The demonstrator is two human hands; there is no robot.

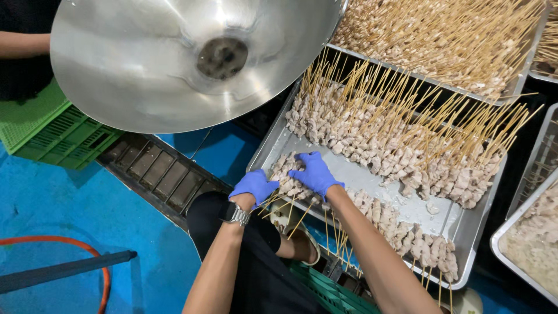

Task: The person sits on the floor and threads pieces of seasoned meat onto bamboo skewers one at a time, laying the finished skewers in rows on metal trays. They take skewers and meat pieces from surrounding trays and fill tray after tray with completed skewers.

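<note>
A wide, shiny metal lamp shade (192, 58) fills the view from 10 to 12 o'clock, hanging over a blue floor (70, 203). From the centre out to 4 o'clock lies a long steel tray (360, 174) loaded with raw meat skewers: one thick row (395, 151) runs along its far side with the bamboo sticks pointing up toward 1 o'clock, and a thinner row (401, 232) follows its near edge. A second tray of skewers (453, 40) sits at 1 o'clock, and part of another pan (532, 241) shows at 4 o'clock. A green plastic crate (46, 131) rests at 9 o'clock, with an orange hose (87, 253) curling at 8 o'clock.

Both hands wear blue gloves and work at the near-left corner of the long tray. The right hand (315, 173) lies flat on a small bunch of skewers (288, 180), fingers spread and pressing down on the meat. The left hand (254, 186), just beside it toward 8 o'clock, has its fingers curled around the stick ends of that bunch. A metal wristwatch (235, 214) sits on the left wrist.
</note>
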